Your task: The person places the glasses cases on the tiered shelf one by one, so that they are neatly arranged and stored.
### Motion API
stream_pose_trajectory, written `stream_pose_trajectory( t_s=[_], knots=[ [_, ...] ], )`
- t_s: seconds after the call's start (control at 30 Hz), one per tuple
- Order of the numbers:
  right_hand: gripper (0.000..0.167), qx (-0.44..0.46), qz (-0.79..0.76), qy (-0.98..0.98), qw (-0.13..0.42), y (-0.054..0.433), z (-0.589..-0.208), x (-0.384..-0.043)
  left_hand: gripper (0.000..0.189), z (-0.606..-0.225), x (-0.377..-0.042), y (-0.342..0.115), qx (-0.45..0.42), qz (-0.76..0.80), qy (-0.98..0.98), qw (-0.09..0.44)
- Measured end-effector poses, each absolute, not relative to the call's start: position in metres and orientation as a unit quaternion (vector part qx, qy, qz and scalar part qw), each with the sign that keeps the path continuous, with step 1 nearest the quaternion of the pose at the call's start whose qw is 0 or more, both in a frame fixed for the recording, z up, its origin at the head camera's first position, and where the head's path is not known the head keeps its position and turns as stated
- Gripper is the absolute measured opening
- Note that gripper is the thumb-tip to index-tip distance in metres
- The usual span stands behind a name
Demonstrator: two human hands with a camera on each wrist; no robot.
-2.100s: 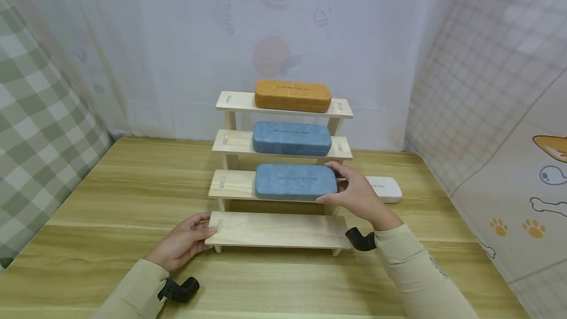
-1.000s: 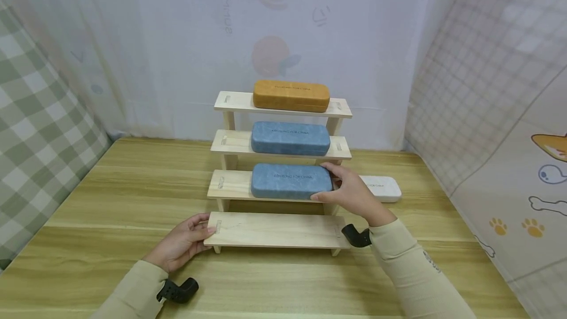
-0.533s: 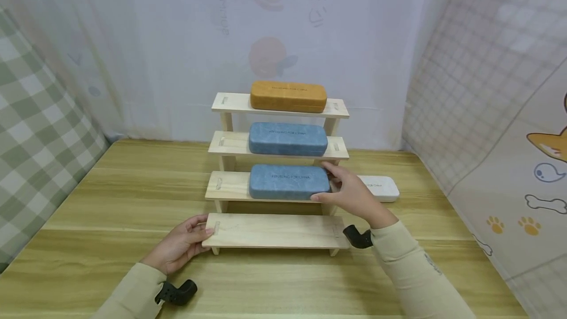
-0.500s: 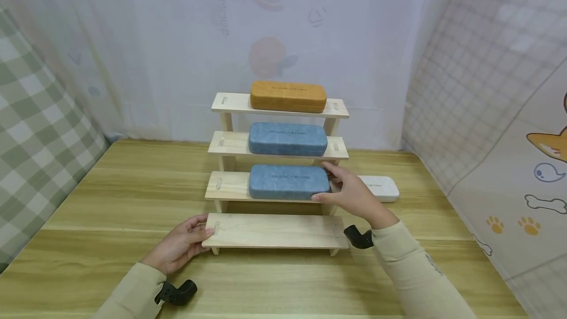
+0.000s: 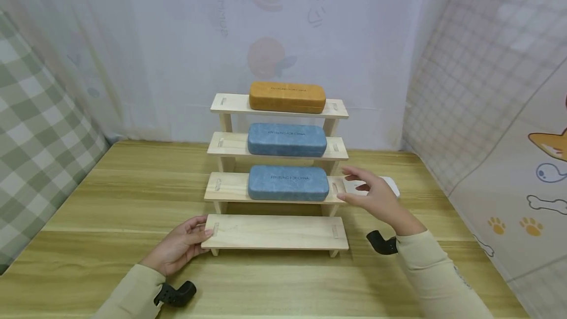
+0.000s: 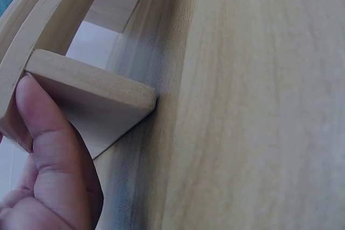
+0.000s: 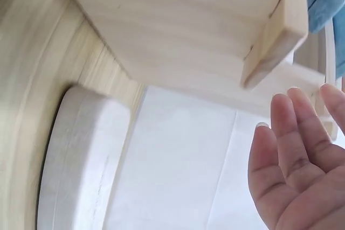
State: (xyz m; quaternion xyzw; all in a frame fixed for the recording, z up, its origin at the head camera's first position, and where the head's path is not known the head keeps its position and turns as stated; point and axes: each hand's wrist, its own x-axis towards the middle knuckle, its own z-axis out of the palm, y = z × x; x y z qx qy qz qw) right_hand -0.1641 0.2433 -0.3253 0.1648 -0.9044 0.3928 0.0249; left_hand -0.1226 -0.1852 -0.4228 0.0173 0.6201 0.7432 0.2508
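A stepped wooden display stand [image 5: 274, 232] sits mid-table in the head view. My left hand [image 5: 181, 247] pinches the left end of its lowest shelf; the left wrist view shows the thumb [image 6: 43, 111] against the board's edge, beside a support leg. On the shelf above lies a blue glasses case [image 5: 288, 183]. My right hand [image 5: 376, 201] hovers just right of that case, fingers apart and holding nothing. Behind this hand, partly hidden, a white glasses case [image 5: 392, 186] lies on the table. The right wrist view shows the white case below and left of the spread fingers.
Higher on the stand are another blue glasses case [image 5: 287, 140] and, on top, an orange one [image 5: 287, 97]. The lowest shelf bears nothing. White sheeting [image 5: 177, 63] hangs behind the wooden table [image 5: 133, 186]; patterned cloths flank both sides.
My right hand has let go of the lower blue case and moved right, away from it. Before that, the case shifted slightly left on its shelf. My left hand keeps its hold.
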Motion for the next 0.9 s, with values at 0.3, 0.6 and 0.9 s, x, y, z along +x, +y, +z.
stream_pose_trajectory(
  t_s=[0.3,0.6,0.9],
  knots=[
    [0.064,0.136,0.379,-0.915,0.030,0.274,-0.329,-0.169,0.071,-0.423,-0.123,-0.186,0.017,0.742,0.621,0.251],
    [0.067,0.107,0.368,-0.923,0.025,0.306,-0.346,-0.180,0.067,-0.426,-0.122,-0.185,0.020,0.747,0.615,0.253],
    [0.075,0.082,0.347,-0.934,0.012,0.329,-0.357,-0.188,0.069,-0.425,-0.123,-0.186,0.025,0.751,0.609,0.252]
  ],
)
